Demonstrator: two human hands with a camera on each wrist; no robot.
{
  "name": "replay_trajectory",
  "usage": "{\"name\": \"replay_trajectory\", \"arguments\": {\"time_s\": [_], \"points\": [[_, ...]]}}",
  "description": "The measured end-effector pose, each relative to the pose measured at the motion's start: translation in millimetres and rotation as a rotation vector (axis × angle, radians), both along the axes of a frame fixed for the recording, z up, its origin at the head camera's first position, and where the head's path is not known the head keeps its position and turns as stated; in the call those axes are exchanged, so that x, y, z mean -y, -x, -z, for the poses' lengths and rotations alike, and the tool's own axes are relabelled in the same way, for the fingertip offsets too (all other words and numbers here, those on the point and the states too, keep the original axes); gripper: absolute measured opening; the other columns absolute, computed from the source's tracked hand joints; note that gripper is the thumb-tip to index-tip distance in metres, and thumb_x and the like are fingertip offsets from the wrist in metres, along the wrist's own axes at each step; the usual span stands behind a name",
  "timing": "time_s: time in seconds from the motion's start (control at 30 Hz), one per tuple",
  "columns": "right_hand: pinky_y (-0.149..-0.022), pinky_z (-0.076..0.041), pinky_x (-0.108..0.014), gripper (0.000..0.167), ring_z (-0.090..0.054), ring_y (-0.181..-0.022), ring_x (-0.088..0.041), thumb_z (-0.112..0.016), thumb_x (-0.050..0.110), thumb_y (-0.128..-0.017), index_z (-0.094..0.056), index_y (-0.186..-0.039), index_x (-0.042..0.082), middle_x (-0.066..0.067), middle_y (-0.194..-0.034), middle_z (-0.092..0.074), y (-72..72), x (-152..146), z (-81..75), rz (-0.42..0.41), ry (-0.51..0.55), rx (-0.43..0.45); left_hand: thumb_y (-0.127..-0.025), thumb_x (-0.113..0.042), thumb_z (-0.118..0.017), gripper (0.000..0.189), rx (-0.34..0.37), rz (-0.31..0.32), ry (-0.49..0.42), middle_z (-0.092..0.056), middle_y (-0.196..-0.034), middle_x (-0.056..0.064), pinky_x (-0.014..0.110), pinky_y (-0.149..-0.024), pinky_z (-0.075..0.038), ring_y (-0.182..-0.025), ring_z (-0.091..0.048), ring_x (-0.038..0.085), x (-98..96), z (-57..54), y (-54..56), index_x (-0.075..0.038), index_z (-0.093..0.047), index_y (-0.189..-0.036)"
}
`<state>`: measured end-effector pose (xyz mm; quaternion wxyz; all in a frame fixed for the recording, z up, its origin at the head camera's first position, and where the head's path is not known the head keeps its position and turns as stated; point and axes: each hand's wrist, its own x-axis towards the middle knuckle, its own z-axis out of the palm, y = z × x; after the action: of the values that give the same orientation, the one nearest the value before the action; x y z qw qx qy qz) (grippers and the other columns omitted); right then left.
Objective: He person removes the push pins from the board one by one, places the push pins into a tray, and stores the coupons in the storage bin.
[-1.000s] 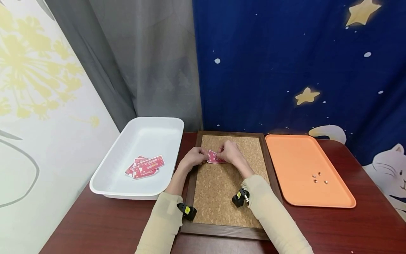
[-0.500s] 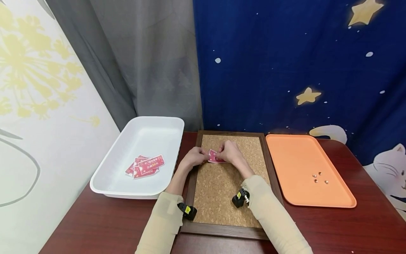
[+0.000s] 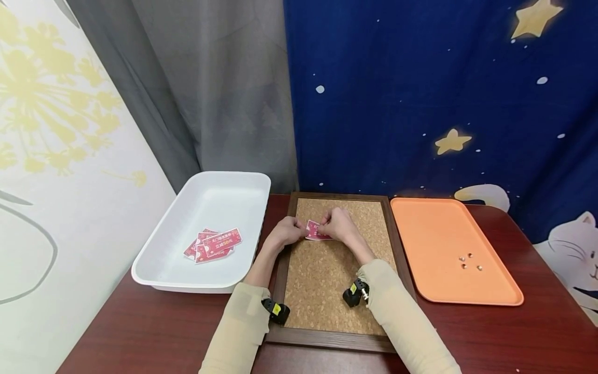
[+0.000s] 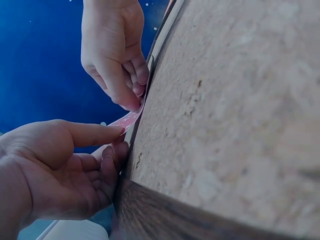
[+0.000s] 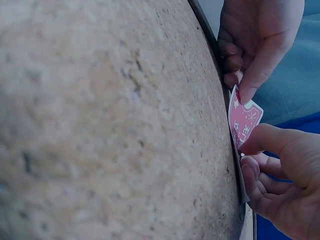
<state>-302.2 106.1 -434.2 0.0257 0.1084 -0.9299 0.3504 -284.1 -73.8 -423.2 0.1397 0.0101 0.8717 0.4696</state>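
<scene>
A red paper coupon [image 3: 313, 228] with white print lies on the upper part of the cork board [image 3: 327, 291]. My left hand [image 3: 288, 231] pinches its left corner between thumb and fingers; the right wrist view shows the thumb on the coupon [image 5: 244, 116]. My right hand [image 3: 339, 224] bends over the coupon's middle and covers its right part. Its thumb and fingers pinch at the coupon face, where a small silvery glint, like a pushpin [image 5: 242, 156], shows between the fingertips. In the left wrist view the coupon [image 4: 127, 121] stands slightly bent off the cork between both hands.
A white plastic tray [image 3: 224, 195] on the left holds several overlapping red coupons [image 3: 217, 246]. On the right, an orange tray [image 3: 439, 234] carries several small silver pins [image 3: 470, 255]. The board's brown wooden frame [image 3: 327, 338] lies on the dark red table [image 3: 168, 332].
Both hands stay at the coupon in nearly the same place; the coupon shifts only very slightly under the fingers. The trays keep their places.
</scene>
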Motion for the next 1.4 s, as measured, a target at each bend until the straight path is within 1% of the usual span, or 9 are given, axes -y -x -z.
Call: {"name": "replay_trajectory", "arguments": {"time_s": [0.07, 0.3, 0.47, 0.67, 0.77, 0.87, 1.0, 1.2, 1.4], "points": [[-0.055, -0.039, -0.024, 0.008, -0.052, -0.064, -0.014, -0.079, 0.007, -0.074, -0.072, -0.074, 0.004, 0.000, -0.068, -0.065, 0.1, -0.8, 0.3, -0.002, 0.011, 0.002, -0.093, -0.010, -0.070, 0.012, 0.001, 0.000, 0.003, -0.055, -0.080, 0.004, 0.026, -0.060, -0.037, -0.071, -0.047, 0.016, 0.1, -0.7, -0.1, -0.004, -0.063, -0.085], [-0.057, -0.040, -0.023, 0.008, -0.053, -0.065, -0.011, -0.078, 0.009, -0.077, -0.072, -0.080, 0.003, 0.000, -0.072, -0.066, -1.5, -6.0, -0.1, -0.015, 0.097, 0.055, -0.093, -0.010, -0.069, 0.013, 0.011, -0.001, 0.003, -0.053, -0.081, 0.004, 0.028, -0.060, -0.037, -0.071, -0.047, 0.017, 0.3, -0.4, -0.1, -0.005, -0.062, -0.085], [-0.057, -0.042, -0.021, 0.005, -0.054, -0.062, -0.006, -0.075, 0.006, -0.078, -0.072, -0.081, 0.003, 0.000, -0.071, -0.067, -4.4, -7.8, 0.1, -0.053, 0.117, 0.027, -0.093, -0.009, -0.069, 0.013, 0.021, 0.004, -0.004, -0.053, -0.082, 0.004, 0.028, -0.060, -0.037, -0.071, -0.047, 0.017, 2.0, 0.1, -0.1, -0.005, -0.061, -0.084], [-0.057, -0.045, -0.020, 0.004, -0.057, -0.063, -0.006, -0.071, 0.004, -0.080, -0.069, -0.083, 0.002, -0.002, -0.073, -0.068, -8.9, -5.4, -0.1, -0.099, 0.155, 0.019, -0.093, -0.007, -0.067, 0.013, 0.011, 0.015, -0.006, -0.052, -0.082, 0.005, 0.027, -0.059, -0.035, -0.069, -0.045, 0.017, 3.1, -1.5, -0.7, -0.004, -0.060, -0.083], [-0.058, -0.045, -0.020, 0.004, -0.058, -0.064, -0.007, -0.072, 0.003, -0.080, -0.068, -0.082, 0.002, -0.002, -0.073, -0.067, -11.5, -6.1, -0.4, -0.098, 0.159, 0.005, -0.093, -0.008, -0.067, 0.013, 0.011, 0.021, -0.006, -0.051, -0.081, 0.004, 0.027, -0.058, -0.035, -0.069, -0.045, 0.017, 3.2, -2.1, -1.0, -0.004, -0.060, -0.083], [-0.062, -0.047, -0.021, 0.005, -0.059, -0.066, -0.009, -0.072, 0.003, -0.079, -0.068, -0.082, 0.002, -0.004, -0.074, -0.067, -14.2, -8.9, -1.1, -0.104, 0.164, -0.019, -0.094, -0.008, -0.066, 0.013, 0.020, 0.013, -0.005, -0.050, -0.079, 0.004, 0.028, -0.058, -0.034, -0.068, -0.044, 0.017, 3.4, -2.2, -1.4, -0.004, -0.060, -0.084], [-0.066, -0.049, -0.024, 0.005, -0.061, -0.070, -0.012, -0.071, 0.003, -0.080, -0.068, -0.083, 0.001, -0.005, -0.076, -0.067, -18.2, -14.6, -2.5, -0.095, 0.191, -0.021, -0.096, -0.009, -0.065, 0.013, 0.027, -0.002, 0.000, -0.050, -0.078, 0.003, 0.028, -0.058, -0.034, -0.067, -0.044, 0.017, 3.2, -3.2, -3.2, -0.004, -0.061, -0.084], [-0.069, -0.051, -0.025, 0.007, -0.062, -0.073, -0.014, -0.069, 0.004, -0.081, -0.068, -0.086, 0.000, -0.006, -0.079, -0.067, -23.3, -24.1, -4.2, -0.097, 0.208, -0.033, -0.098, -0.007, -0.063, 0.012, 0.020, -0.008, -0.036, -0.055, -0.076, 0.006, 0.028, -0.056, -0.037, -0.063, -0.046, 0.015, 1.4, -7.7, -7.8, -0.001, -0.061, -0.088], [-0.068, -0.050, -0.024, 0.007, -0.061, -0.074, -0.015, -0.069, 0.002, -0.082, -0.067, -0.088, -0.002, -0.007, -0.079, -0.066, -28.7, -30.6, -11.7, -0.098, 0.247, -0.054, -0.098, -0.007, -0.062, 0.009, -0.043, -0.030, -0.057, -0.064, -0.080, 0.013, 0.026, -0.055, -0.037, -0.065, -0.050, 0.016, -0.1, -18.5, -12.6, -0.001, -0.060, -0.091]]}}
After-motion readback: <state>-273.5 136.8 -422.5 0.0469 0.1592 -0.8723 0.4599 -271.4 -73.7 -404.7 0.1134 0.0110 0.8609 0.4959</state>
